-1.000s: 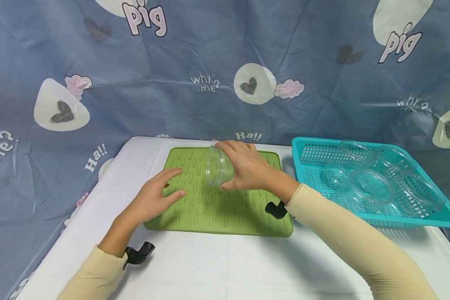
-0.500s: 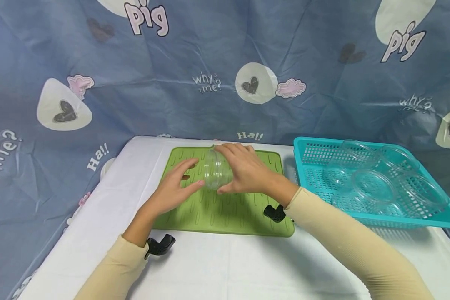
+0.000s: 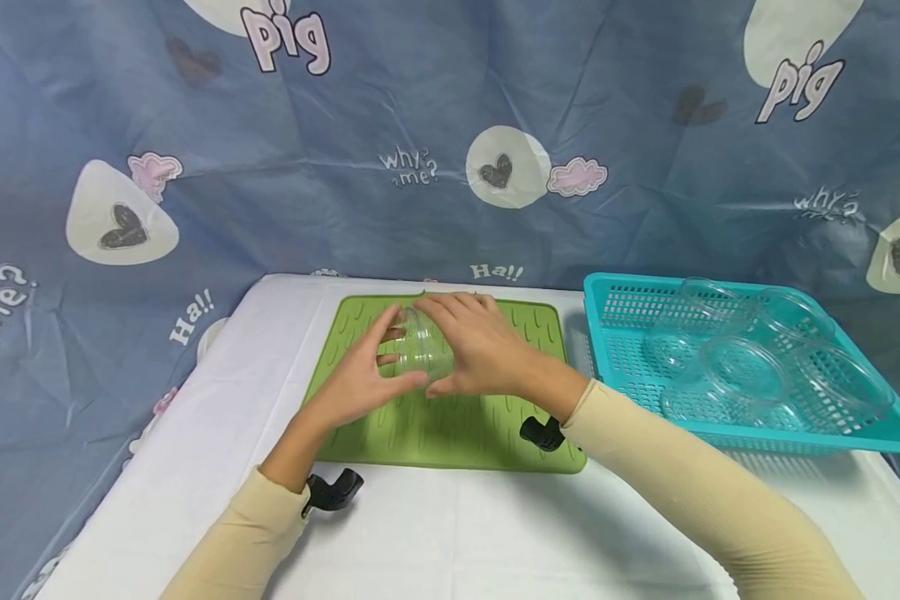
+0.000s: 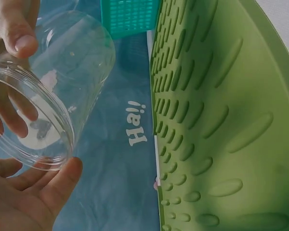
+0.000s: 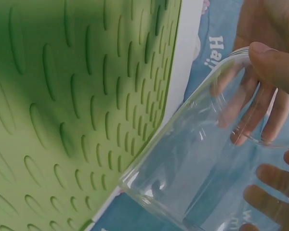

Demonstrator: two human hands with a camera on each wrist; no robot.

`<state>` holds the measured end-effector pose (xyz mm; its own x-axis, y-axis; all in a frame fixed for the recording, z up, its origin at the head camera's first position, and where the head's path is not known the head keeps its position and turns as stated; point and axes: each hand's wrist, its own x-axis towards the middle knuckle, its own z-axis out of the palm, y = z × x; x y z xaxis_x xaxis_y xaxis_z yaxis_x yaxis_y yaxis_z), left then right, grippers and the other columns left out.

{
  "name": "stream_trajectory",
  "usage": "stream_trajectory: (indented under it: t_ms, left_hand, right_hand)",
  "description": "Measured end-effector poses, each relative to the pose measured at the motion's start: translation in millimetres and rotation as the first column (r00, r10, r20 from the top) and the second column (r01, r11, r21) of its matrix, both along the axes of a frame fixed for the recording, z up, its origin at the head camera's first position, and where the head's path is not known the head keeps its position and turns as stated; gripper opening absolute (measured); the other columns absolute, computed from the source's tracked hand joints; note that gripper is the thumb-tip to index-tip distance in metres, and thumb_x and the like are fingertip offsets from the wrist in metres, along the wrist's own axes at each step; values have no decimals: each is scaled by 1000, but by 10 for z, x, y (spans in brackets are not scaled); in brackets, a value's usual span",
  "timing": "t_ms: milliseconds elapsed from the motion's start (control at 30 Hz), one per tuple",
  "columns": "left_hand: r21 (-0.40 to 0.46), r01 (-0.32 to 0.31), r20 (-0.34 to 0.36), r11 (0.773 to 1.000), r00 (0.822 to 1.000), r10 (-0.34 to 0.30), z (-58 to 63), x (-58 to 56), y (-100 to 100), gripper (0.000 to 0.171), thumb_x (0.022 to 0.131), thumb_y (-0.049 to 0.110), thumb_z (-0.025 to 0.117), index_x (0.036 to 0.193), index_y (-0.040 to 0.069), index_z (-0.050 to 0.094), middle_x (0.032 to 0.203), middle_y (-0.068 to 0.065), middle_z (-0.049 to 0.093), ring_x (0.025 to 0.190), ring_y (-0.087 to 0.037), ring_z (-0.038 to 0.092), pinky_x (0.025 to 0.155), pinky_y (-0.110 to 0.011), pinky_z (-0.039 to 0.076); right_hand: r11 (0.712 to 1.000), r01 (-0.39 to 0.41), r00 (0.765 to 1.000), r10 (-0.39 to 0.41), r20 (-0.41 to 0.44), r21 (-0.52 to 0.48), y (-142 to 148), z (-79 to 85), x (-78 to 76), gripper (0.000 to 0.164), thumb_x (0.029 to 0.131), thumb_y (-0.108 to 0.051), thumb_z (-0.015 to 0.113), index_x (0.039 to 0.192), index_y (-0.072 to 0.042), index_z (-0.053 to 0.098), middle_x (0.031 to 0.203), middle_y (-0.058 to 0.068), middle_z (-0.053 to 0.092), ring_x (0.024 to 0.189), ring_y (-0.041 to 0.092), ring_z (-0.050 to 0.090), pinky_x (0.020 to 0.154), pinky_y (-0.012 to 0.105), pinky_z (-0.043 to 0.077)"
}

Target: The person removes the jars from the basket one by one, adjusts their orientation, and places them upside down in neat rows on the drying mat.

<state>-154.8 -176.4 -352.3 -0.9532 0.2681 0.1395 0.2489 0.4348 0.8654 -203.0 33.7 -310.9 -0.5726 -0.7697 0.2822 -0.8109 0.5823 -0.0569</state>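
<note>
Above the green mat (image 3: 435,433) a clear, wide-mouthed jar (image 3: 422,343) lies on its side in the air, its mouth turned left. My right hand (image 3: 487,346) grips it round the body, thumb on the near side and fingers on the far side. My left hand (image 3: 363,379) is curled about the mouth end; in the left wrist view its fingertips (image 4: 67,175) meet the jar's ridged rim (image 4: 58,139). Through the clear wall of the jar (image 5: 183,159), fingers show in the right wrist view. No lid is visible on the jar.
On the right stands a turquoise basket (image 3: 594,312) holding several clear jars (image 3: 746,371). A white cloth (image 3: 420,533) covers the table under the mat. Behind hangs a blue printed curtain (image 3: 345,225).
My left hand has moved right, from apart from the jar to round its mouth end. The jar and my right hand have shifted slightly left.
</note>
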Motion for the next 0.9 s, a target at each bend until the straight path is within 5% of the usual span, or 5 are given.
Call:
stream_trajectory:
  t_ms: [300,600,900]
  left_hand:
    - [-7,-44,-15,999,999,44,14,48,-5,95,83,23,79,158,17,21,156,-16,36,139,-38,45,108,-51,49]
    - [8,-84,-19,996,996,84,29,142,-136,91,80,17,81,154,20,29,150,-14,41,135,-36,48,106,-50,51]
    - [67,-38,-23,997,999,40,2,222,-220,90,78,11,79,154,19,30,150,-16,41,132,-41,51,102,-47,55]
  right_hand:
    - [999,-4,999,5,-41,34,-13,-16,55,112,65,-66,82,151,-13,36,152,6,46,137,28,46,110,52,41]
    - [999,39,999,-39,35,1,86,-47,66,113,64,-65,83,153,-18,34,152,3,46,139,26,45,107,55,44]
    - [996,-23,998,27,51,-83,196,-82,127,108,64,-59,86,150,-14,38,149,6,49,137,27,47,108,53,47]
